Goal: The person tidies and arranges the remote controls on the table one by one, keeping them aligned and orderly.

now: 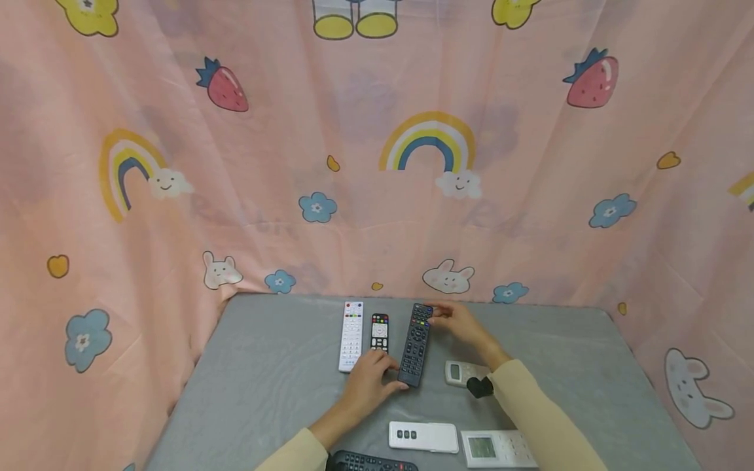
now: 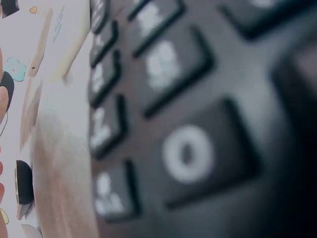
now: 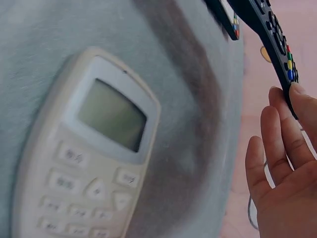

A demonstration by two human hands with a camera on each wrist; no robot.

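Note:
A long dark remote control (image 1: 415, 343) slants between both hands. At its far end my right hand (image 1: 462, 327) pinches it, thumb on the button face and fingers behind, as the right wrist view shows. My left hand (image 1: 368, 386) grips its near end with the thumb at the bottom edge and the index finger by the left side. The left fingers cover the lower part of a small black-and-white remote (image 1: 379, 327). A white remote (image 1: 351, 337) lies left of that one. In the right wrist view, a beige air-conditioner remote (image 3: 106, 148) lies below the right hand.
Nearer on the grey table (image 1: 265, 353) lie a white three-button remote (image 1: 421, 437), a white remote with a screen (image 1: 495, 449) and a black remote (image 1: 371, 462). The black one fills much of the left wrist view. A pink patterned curtain (image 1: 353, 248) hangs behind.

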